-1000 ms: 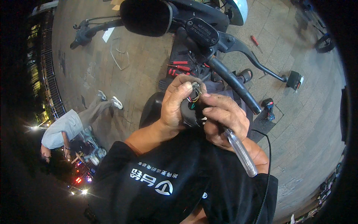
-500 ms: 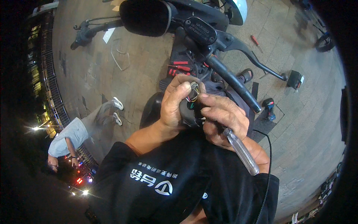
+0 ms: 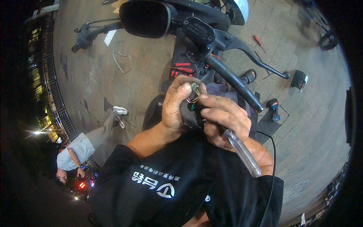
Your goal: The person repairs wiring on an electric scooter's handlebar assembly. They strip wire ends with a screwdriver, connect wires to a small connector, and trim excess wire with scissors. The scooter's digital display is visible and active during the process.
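My left hand (image 3: 177,104) pinches a small grey wire connector (image 3: 195,90) with coloured wires and cups a dark round part (image 3: 191,115) beneath it. My right hand (image 3: 223,119) meets it from the right, fingertips on the wires, while gripping a screwdriver whose clear handle (image 3: 242,151) points down toward my forearm. Both hands work just below the scooter's black handlebar grip (image 3: 234,83) and brake lever (image 3: 257,56).
A black mirror (image 3: 145,18) and the other handlebar end (image 3: 89,32) lie at the top. Red-handled tools (image 3: 181,70), a red screwdriver (image 3: 259,41), a small drill (image 3: 273,108) and a black box (image 3: 299,79) rest on the paving. Another person (image 3: 81,147) walks at the left.
My hands have stayed on the connector with only small finger shifts. The person at the left has walked closer, toward the lower left.
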Available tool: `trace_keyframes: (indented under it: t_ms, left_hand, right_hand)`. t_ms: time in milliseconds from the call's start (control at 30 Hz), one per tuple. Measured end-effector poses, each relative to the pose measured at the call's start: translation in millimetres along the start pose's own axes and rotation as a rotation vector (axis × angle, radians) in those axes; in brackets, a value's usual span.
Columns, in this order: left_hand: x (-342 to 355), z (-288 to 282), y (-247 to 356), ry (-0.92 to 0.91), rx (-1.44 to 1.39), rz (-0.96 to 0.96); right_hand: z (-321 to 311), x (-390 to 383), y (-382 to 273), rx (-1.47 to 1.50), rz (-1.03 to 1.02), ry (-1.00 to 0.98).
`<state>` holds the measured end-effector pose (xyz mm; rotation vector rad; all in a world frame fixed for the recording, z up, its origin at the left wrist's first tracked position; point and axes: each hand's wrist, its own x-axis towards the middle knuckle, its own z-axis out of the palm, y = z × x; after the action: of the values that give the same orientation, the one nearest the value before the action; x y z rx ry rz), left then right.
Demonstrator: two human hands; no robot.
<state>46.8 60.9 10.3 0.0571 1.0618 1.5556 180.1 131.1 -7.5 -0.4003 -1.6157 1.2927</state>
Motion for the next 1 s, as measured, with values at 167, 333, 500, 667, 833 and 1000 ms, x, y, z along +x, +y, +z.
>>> trace_keyframes:
  t_ms: [167,333,500,667,833,1000]
  left_hand:
    - [-1.7,0.9,0.0,0.027,0.018,0.008]
    - [1.9,-1.7,3.9,0.01,0.021,-0.01]
    - [-8.2,-7.6,-3.4,0.001,0.011,0.002]
    - [-16.6,-11.6,-8.6,0.011,-0.013,0.013]
    - [-18.5,-11.6,-8.6,-0.02,0.022,0.015]
    - [-21.2,-11.8,-9.3,0.01,0.002,0.01]
  right_hand:
    - [-0.8,-0.2,-1.4,-0.005,0.007,-0.017]
    - [4.3,3.0,2.5,-0.019,-0.018,0.002]
    - [4.9,-9.9,0.3,0.016,-0.027,0.008]
    - [9.6,-19.3,-3.5,0.011,-0.025,0.071]
    - [5.4,-21.0,-6.9,-0.004,-0.028,-0.005]
    - [7.5,-21.5,-8.9,0.027,-0.017,0.018]
